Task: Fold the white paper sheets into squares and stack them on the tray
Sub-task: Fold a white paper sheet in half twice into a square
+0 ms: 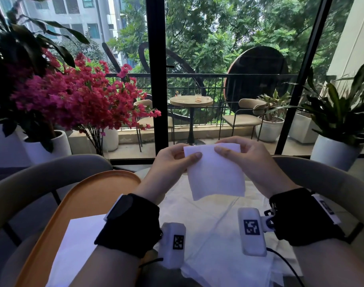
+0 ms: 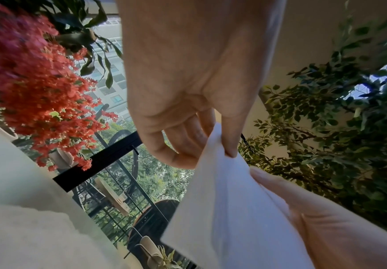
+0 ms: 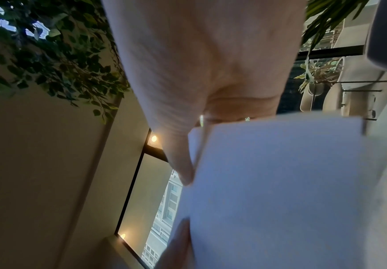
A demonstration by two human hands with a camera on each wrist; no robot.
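A folded white paper sheet (image 1: 215, 172) hangs in the air above the table, held by its top edge. My left hand (image 1: 183, 157) pinches its upper left corner between thumb and fingers, and my right hand (image 1: 228, 149) pinches the upper right part. In the left wrist view the sheet (image 2: 224, 209) drapes down from the left hand (image 2: 220, 145). The right wrist view shows the sheet (image 3: 280, 182) under the right hand (image 3: 192, 163). An orange tray (image 1: 90, 195) lies at the left with one folded white sheet (image 1: 79, 245) on it. More white sheets (image 1: 214, 235) lie spread on the table below.
Curved grey chair backs (image 1: 42, 179) stand left and right of the table. Pink flowers in a white pot (image 1: 73, 96) stand at the left, a green potted plant (image 1: 338, 121) at the right. A glass door with black frames (image 1: 156, 79) is straight ahead.
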